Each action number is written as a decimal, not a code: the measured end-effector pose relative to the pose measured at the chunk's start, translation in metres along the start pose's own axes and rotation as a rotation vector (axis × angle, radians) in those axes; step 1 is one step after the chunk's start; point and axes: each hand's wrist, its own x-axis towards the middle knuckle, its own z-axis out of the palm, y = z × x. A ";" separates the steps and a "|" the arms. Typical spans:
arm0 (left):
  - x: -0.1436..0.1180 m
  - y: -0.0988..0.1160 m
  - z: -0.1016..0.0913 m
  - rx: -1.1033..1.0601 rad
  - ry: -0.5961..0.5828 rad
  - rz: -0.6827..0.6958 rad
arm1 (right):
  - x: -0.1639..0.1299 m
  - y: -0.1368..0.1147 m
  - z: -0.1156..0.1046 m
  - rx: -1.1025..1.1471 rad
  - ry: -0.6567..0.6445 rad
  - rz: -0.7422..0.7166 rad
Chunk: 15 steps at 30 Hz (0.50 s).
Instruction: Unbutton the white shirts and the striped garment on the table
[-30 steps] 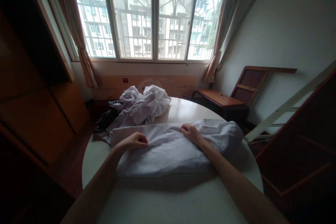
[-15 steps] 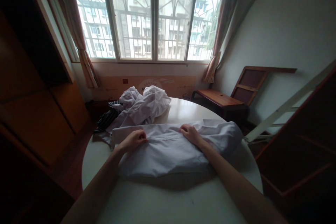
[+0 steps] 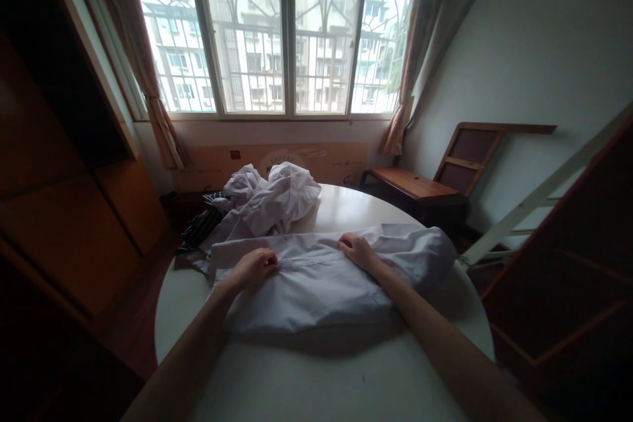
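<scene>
While I watch the head view, both bare hands sit on a pale garment (image 3: 316, 283) spread across the round white table (image 3: 306, 382). Left hand (image 3: 253, 266): fingers curled, pinching a fold near the garment's far left edge. Right hand (image 3: 357, 251): knuckles bent, clenched on the cloth along the same far edge, toward the middle. Garment's long axis runs left to right, across my line of sight; its bulk lies on the near side of both hands, toward the body, and one end trails off past the right hand toward the table's right rim. Left hand is nearer the left end. Beyond, a crumpled white heap (image 3: 270, 201) lies close behind the garment, with dark striped cloth (image 3: 200, 227) at the table's left edge. Only one view.
</scene>
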 end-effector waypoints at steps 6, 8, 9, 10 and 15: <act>-0.001 -0.004 -0.002 -0.093 -0.061 -0.022 | 0.001 0.001 0.000 -0.008 0.001 -0.013; -0.002 -0.007 -0.002 -0.149 -0.077 -0.028 | 0.001 0.001 0.001 -0.009 0.005 -0.014; -0.003 -0.008 -0.002 -0.165 -0.078 -0.025 | 0.001 0.001 0.001 -0.006 0.006 -0.015; -0.003 -0.008 -0.002 -0.173 -0.075 -0.022 | 0.001 0.001 0.001 -0.003 0.006 -0.015; -0.005 -0.007 -0.002 -0.146 -0.021 0.000 | 0.001 0.001 0.002 -0.002 0.007 -0.015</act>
